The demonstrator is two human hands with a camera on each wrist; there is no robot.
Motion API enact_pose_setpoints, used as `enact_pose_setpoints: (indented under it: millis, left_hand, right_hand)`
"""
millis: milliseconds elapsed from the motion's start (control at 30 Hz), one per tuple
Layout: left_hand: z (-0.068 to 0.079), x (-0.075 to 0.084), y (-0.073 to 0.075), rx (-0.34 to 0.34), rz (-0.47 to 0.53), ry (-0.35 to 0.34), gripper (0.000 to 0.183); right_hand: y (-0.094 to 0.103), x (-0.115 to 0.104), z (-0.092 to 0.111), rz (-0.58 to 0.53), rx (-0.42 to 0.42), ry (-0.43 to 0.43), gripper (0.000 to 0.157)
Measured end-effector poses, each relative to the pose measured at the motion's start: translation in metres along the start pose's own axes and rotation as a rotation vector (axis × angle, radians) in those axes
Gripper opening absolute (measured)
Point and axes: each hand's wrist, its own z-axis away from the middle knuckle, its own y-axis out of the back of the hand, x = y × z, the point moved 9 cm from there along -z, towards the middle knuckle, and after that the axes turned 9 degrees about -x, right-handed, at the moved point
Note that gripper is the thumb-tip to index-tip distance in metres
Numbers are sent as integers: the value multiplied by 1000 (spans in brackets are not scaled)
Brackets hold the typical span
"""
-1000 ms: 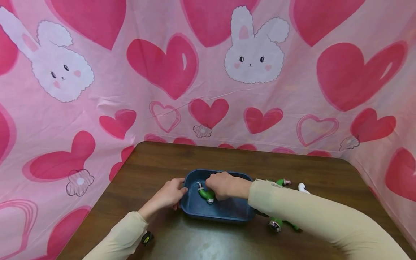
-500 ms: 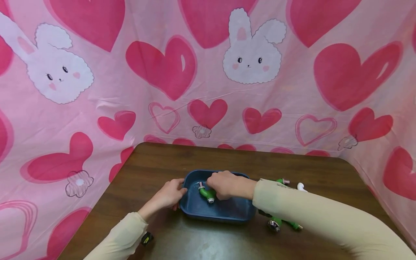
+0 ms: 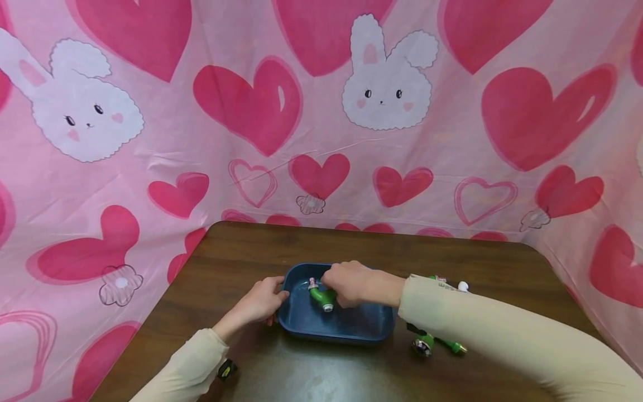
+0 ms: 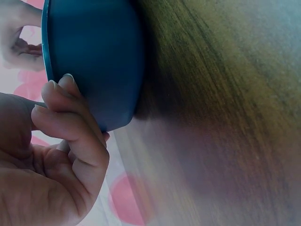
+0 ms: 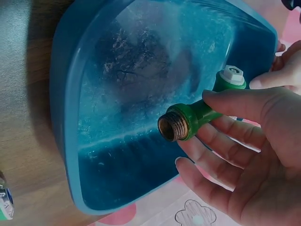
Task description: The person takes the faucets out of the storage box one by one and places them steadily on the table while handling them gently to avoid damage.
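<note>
In the head view my right hand (image 3: 354, 283) pinches a green pipe fitting (image 3: 322, 298) over the inside of a blue tub (image 3: 334, 335). The right wrist view shows this pipe fitting (image 5: 188, 117) between thumb and fingers, with a brass threaded mouth at one end and a pale hexagonal cap at the other. My left hand (image 3: 261, 298) grips the tub's left end. Seen from the left wrist, its curled fingers (image 4: 77, 122) press on the outer wall of the tub (image 4: 99, 56), near the rim.
Right of the tub lie a green part with a shiny round end (image 3: 423, 344) and a green piece with a brass tip (image 3: 454, 347). A white object (image 3: 463, 286) shows behind the right sleeve. The wooden table (image 3: 271, 237) meets a pink heart-print cloth (image 3: 321, 218).
My right hand has shifted slightly right and up with the pipe fitting, which has turned a little. The left hand keeps its hold on the tub.
</note>
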Motion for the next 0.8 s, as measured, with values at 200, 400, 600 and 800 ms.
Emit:
enact_pose_setpoints:
  millis: [200, 400, 600, 800]
  left_hand:
    - [0, -1, 0, 7, -1, 15, 51]
    - [1, -1, -1, 2, 8, 16, 52]
    - [2, 0, -1, -1, 8, 15, 51]
    - [1, 0, -1, -2, 12, 7, 51]
  right_hand:
    - [4, 2, 6, 33, 23, -14, 18]
    - [5, 5, 9, 18, 22, -19, 17]
    - [7, 7, 13, -2, 31, -18, 17]
    - [4, 11, 16, -41, 16, -37, 23]
